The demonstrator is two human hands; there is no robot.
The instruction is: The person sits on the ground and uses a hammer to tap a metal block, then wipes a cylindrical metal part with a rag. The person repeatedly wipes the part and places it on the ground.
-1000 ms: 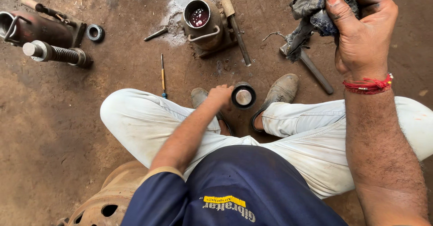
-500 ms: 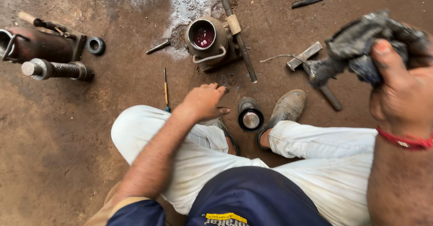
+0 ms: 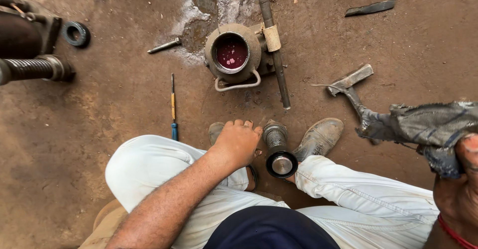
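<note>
Left hand (image 3: 238,142): fingers (image 3: 245,125) curled loosely downward, knuckles up, gripping nothing that shows; it hangs between the knees, just beside the threaded metal cylinder (image 3: 278,148). Whether the fingertips touch the floor (image 3: 99,109) cannot be told.

Right hand (image 3: 460,189): at the right edge of the view, partly cut off; fingers closed on a dirty grey rag (image 3: 423,124), which trails leftward from the grip.

Threaded metal cylinder: lying tilted on the floor between the two shoes, its round black-rimmed end toward the person, its ribbed part pointing away. It lies just to the right of the left hand.

Shoes: one dusty shoe (image 3: 318,138) right of the cylinder; the other (image 3: 215,129) mostly hidden behind the left hand.

Trousers (image 3: 149,169): white, covering both bent knees.

Round metal housing (image 3: 233,55): farther out on the floor, open at the top, dark red fluid inside, a wire handle at its near side. A long metal bar (image 3: 273,42) lies against its right side.

Screwdriver (image 3: 173,107): yellow and blue handle, lying left of the left knee.

Hammer (image 3: 351,82): on the floor, right of the bar.

Bolt (image 3: 164,45): small, left of the housing.

Black ring (image 3: 76,33) and large threaded shaft (image 3: 32,69): near the upper left corner of the floor.

Flat dark strip (image 3: 371,7): near the upper right corner.
</note>
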